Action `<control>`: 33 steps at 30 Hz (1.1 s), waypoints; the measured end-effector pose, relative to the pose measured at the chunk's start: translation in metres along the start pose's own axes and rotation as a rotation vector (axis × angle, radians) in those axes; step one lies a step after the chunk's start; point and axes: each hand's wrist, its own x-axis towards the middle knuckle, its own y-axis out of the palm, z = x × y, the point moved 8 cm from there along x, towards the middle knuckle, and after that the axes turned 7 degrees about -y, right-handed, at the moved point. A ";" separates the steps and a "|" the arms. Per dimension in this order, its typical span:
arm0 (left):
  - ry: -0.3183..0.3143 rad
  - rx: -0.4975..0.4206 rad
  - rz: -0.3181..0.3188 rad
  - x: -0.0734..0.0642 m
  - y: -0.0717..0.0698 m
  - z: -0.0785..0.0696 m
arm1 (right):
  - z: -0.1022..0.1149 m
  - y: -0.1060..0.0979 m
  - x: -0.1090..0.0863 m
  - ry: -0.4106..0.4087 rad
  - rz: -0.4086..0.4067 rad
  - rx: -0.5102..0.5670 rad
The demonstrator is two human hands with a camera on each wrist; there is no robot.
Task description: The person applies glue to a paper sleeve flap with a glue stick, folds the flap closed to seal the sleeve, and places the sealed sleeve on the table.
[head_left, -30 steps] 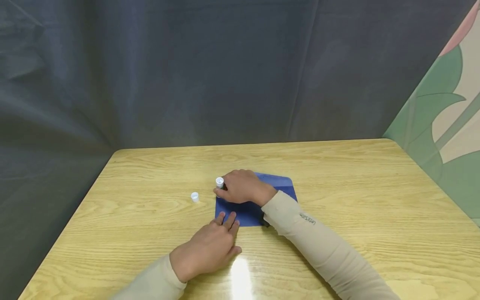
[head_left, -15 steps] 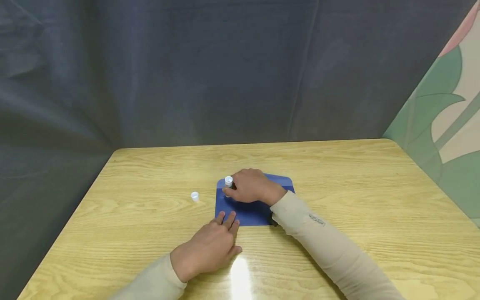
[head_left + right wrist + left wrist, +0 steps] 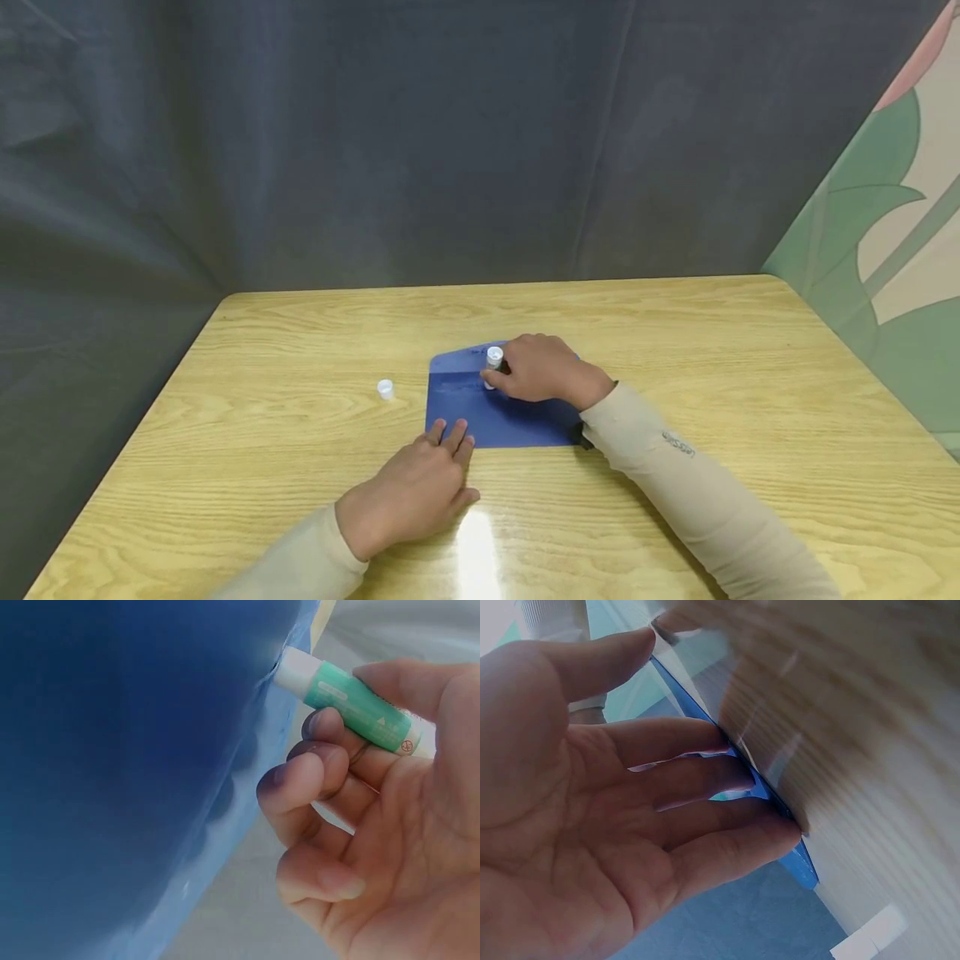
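A blue envelope (image 3: 495,421) lies on the table with its lighter flap open at the far side. My right hand (image 3: 542,367) pinches a small green and white glue stick (image 3: 356,709) between thumb and fingers. Its white end meets the envelope along the flap's fold in the right wrist view. Faint shiny streaks show on the blue paper left of it. With fingers spread, my left hand (image 3: 411,492) rests its fingertips on the envelope's near left edge; the left wrist view shows its palm side.
A small white cap (image 3: 386,389) stands on the wooden table (image 3: 300,350), left of the envelope. Dark cloth (image 3: 420,150) hangs behind the table and along its left side. A wall with painted leaves (image 3: 862,225) is on the right.
My right hand has slid the glue stick rightward along the envelope's fold, uncovering the left part of the flap. My left hand and the cap stay in place.
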 end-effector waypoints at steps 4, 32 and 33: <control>-0.006 -0.017 -0.003 0.000 0.000 0.002 | -0.010 -0.002 -0.009 0.010 -0.001 0.004; 0.013 -0.036 -0.014 0.001 -0.002 0.002 | -0.076 -0.015 -0.079 0.178 -0.013 0.005; 0.011 -0.041 -0.010 0.001 -0.002 0.001 | -0.077 -0.016 -0.081 0.179 -0.012 0.003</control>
